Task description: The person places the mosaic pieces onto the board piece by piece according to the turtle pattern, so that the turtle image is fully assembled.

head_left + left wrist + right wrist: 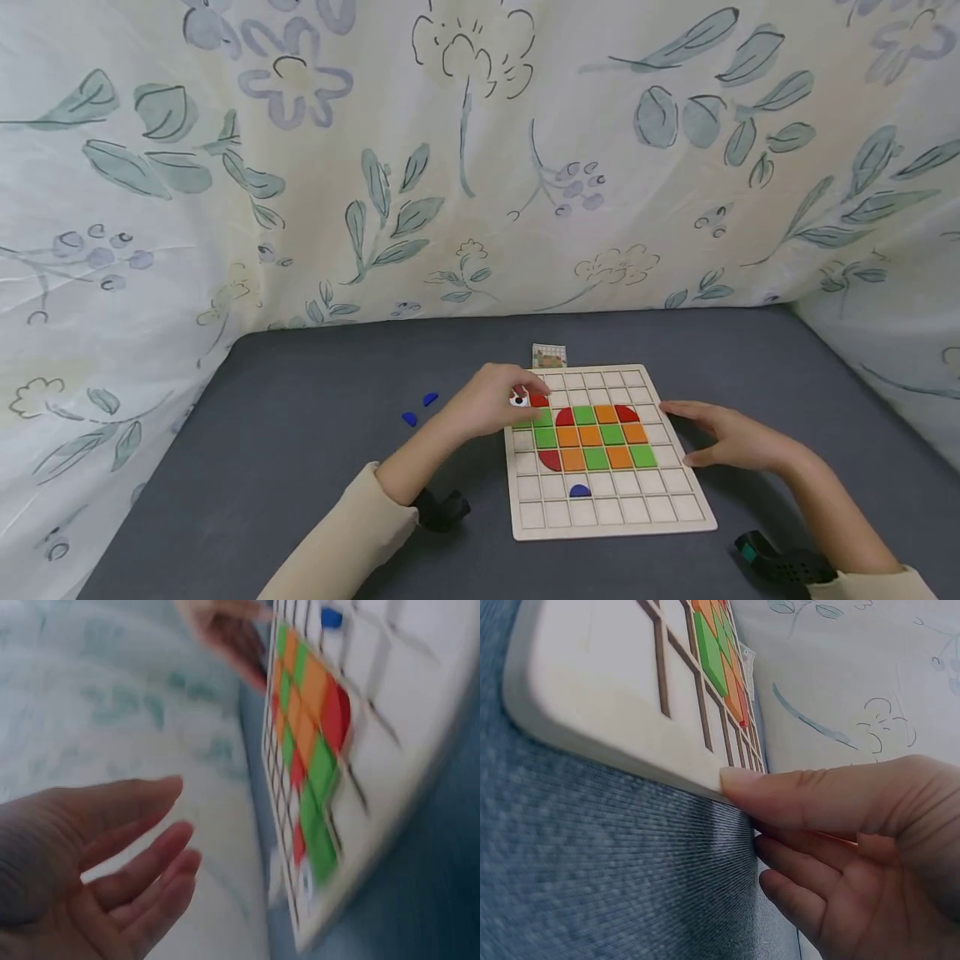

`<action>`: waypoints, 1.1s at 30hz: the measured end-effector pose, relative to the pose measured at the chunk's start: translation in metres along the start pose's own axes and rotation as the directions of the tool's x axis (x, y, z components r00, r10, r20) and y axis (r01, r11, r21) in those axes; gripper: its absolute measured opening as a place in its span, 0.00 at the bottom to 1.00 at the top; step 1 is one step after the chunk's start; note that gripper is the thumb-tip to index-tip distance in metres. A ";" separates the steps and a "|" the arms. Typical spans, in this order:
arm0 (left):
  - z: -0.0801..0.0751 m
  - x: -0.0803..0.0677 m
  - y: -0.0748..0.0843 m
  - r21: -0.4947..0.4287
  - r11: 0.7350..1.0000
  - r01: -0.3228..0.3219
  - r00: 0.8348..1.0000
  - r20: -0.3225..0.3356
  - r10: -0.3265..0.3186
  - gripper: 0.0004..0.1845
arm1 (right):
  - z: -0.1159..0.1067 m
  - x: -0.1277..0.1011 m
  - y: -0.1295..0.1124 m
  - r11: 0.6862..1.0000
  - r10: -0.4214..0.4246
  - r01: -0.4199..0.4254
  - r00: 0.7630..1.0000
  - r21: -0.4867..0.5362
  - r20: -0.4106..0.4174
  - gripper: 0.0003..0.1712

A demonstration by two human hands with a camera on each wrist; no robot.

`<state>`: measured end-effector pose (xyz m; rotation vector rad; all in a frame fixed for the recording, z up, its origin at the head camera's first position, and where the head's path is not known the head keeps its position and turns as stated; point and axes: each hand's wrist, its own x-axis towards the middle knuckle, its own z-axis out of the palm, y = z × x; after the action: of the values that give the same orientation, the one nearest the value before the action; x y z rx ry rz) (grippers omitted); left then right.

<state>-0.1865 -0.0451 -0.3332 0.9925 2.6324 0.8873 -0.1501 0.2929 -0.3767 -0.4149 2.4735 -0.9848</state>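
Note:
A wooden grid board (600, 517) lies on the grey table, with green, orange and red tiles (592, 435) filling its middle and a blue half-round piece (579, 491) lower down. My left hand (525, 396) hovers over the board's upper left corner, beside a small white piece with a black dot (518, 401). The blurred left wrist view shows this left hand (176, 825) with relaxed fingers holding nothing, next to the board (390, 735). My right hand (686, 433) lies at the board's right edge. In the right wrist view its thumb (780, 795) presses the edge of the board (592, 682), fingers straight.
Two small blue pieces (408, 418) (430, 399) lie on the table left of the board. A small picture card (549, 357) stands just behind it. Flowered cloth (465, 167) walls in the table at the back and both sides.

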 end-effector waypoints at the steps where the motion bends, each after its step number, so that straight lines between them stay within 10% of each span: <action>1: -0.005 -0.006 -0.008 -0.006 1.000 0.008 1.000 -0.005 -0.008 0.15 | 0.000 0.000 0.000 1.000 0.000 0.000 1.000 -0.001 -0.001 0.48; 13: -0.052 -0.072 -0.088 -0.038 0.986 0.161 0.985 -0.061 -0.164 0.13 | -0.003 -0.001 0.000 1.000 -0.011 0.011 1.000 0.004 0.010 0.49; 33: -0.043 -0.089 -0.144 -0.090 0.980 0.175 0.984 0.052 -0.171 0.15 | 0.000 -0.001 0.001 0.999 -0.037 0.037 0.999 -0.001 -0.001 0.48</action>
<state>-0.2122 -0.2089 -0.3871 0.7383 2.5664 0.9274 -0.1496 0.2941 -0.3776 -0.4628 2.4758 -0.9983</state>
